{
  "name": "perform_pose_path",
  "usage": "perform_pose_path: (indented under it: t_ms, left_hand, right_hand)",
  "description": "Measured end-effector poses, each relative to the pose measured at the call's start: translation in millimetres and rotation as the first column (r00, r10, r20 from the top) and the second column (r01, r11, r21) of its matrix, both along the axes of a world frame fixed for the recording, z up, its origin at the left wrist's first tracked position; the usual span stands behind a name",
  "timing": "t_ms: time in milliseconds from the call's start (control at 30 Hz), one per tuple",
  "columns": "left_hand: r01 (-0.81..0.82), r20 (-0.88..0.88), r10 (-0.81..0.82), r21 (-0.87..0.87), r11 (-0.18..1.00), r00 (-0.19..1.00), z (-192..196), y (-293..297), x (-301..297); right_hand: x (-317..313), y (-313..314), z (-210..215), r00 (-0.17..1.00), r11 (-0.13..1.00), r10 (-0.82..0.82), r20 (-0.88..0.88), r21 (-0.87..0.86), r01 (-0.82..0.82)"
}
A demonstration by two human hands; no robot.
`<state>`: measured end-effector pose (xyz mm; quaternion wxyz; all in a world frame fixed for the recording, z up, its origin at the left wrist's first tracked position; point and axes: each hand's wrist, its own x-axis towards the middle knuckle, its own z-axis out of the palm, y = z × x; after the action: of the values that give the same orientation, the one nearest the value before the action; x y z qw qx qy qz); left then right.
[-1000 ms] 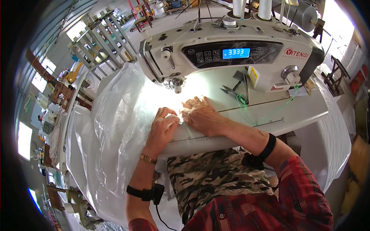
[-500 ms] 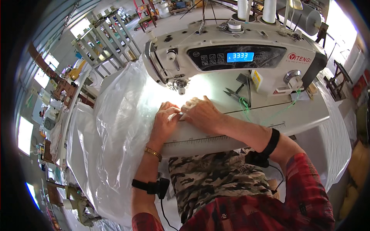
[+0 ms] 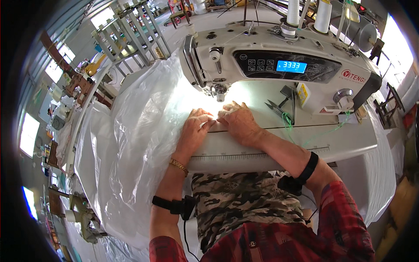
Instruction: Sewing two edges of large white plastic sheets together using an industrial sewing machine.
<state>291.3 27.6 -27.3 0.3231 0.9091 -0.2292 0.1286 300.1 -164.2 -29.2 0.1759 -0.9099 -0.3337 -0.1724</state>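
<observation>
- A person at an industrial sewing machine (image 3: 279,65) presses both hands flat on a sheet of clear plastic film (image 3: 135,144), just in front of the needle (image 3: 220,97).
- The left hand (image 3: 195,130) lies palm down with fingers spread on the film; it grips nothing, though glare from the lamp makes the fingertips hard to read.
- The right hand (image 3: 238,121) rests flat beside it, fingertips touching those of the left, pinning the film's edge to the white table (image 3: 340,144).
- The film spills off the table's left edge and hangs in loose folds toward the floor.
- To the right of the hands the tabletop lies bare as far as small thread snips (image 3: 276,108) and a trailing green thread (image 3: 288,124).
- A ruler strip (image 3: 262,156) runs along the table's near edge, just above the person's camouflage-print lap.
</observation>
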Motion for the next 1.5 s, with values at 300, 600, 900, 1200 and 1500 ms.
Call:
perform_pose_path:
  t_ms: [300, 600, 900, 1200, 1500]
  left_hand:
    - [0.012, 0.042, -0.014, 0.035, 0.999, 0.999, -8, 2, 12]
    - [-0.161, 0.047, 0.161, -0.004, 0.987, 0.986, -14, -7, 11]
    - [-0.189, -0.024, 0.189, -0.235, 0.953, 0.982, -9, -9, 15]
    - [-0.202, 0.106, 0.206, -0.052, 0.978, 0.973, -5, -17, 8]
    - [-0.164, 0.271, 0.062, 0.374, 0.913, 0.961, -4, -12, -12]
  right_hand:
    - [6, 0, 2, 0.99, 0.995, -0.038, -0.136, 0.09, 0.05]
    - [8, 1, -4, 0.986, 0.996, -0.071, -0.154, 0.036, 0.077]
    - [4, 6, -3, 0.998, 0.999, -0.053, 0.031, 0.01, 0.053]
    - [1, 6, -5, 0.977, 0.997, -0.041, 0.21, -0.053, 0.053]
    - [-2, -4, 0, 0.99, 0.999, -0.013, 0.137, -0.044, 0.019]
